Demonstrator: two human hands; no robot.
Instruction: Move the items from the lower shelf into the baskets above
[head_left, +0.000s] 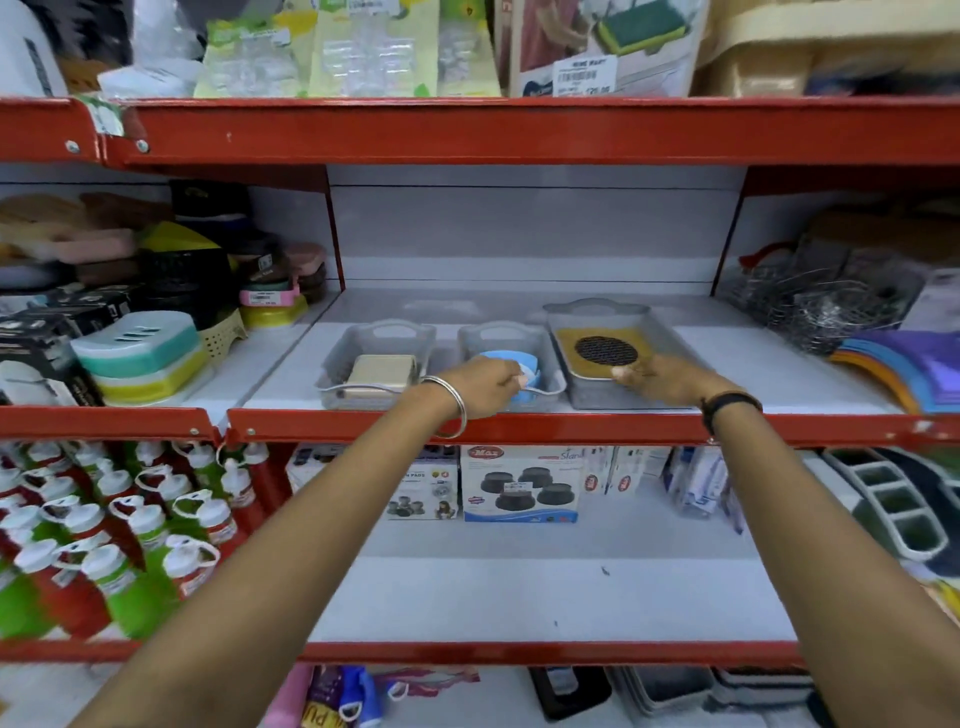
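A: Why is the blue bowl (511, 375) tilted in the middle basket (511, 358)?
B: The left hand (485, 382) pinches its rim, seating it. The right hand (657, 375) grips the right basket (610, 353) front edge, steadying it.

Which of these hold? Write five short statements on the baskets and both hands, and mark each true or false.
1. Three grey baskets stand on the middle shelf. True.
2. The left hand is at the blue item in the middle basket. True.
3. The left basket is empty. False: it holds a beige item.
4. The right hand holds a bottle. False: it is at the near rim of the right basket.
5. The right basket holds a yellow item with a dark round mesh. True.
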